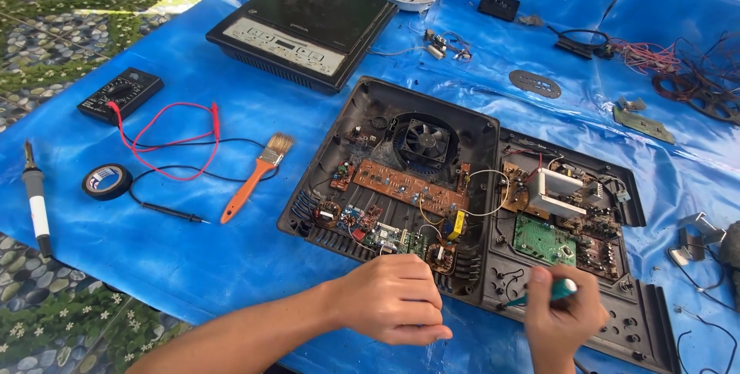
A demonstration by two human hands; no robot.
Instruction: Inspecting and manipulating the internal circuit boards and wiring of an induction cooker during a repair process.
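At lower centre of the frame, the left hand [393, 297] rests curled and empty on the near edge of the opened black appliance base [462, 204], apparently bracing it, while the right hand [563, 316] grips a green-handled screwdriver [551, 291] angled toward its lower-right corner.

One view only, from a camera worn on the person's head. It looks steeply down and forward across a blue tarp [231, 258] laid over a pebbled floor [54, 19]. Both forearms enter from the bottom edge; the left hand [389, 298] and right hand [561, 316] sit low in the frame, close to the lens. The opened cooker base [385, 112] fills the centre at near range. The far tarp edge runs along the top. No second view overlaps.
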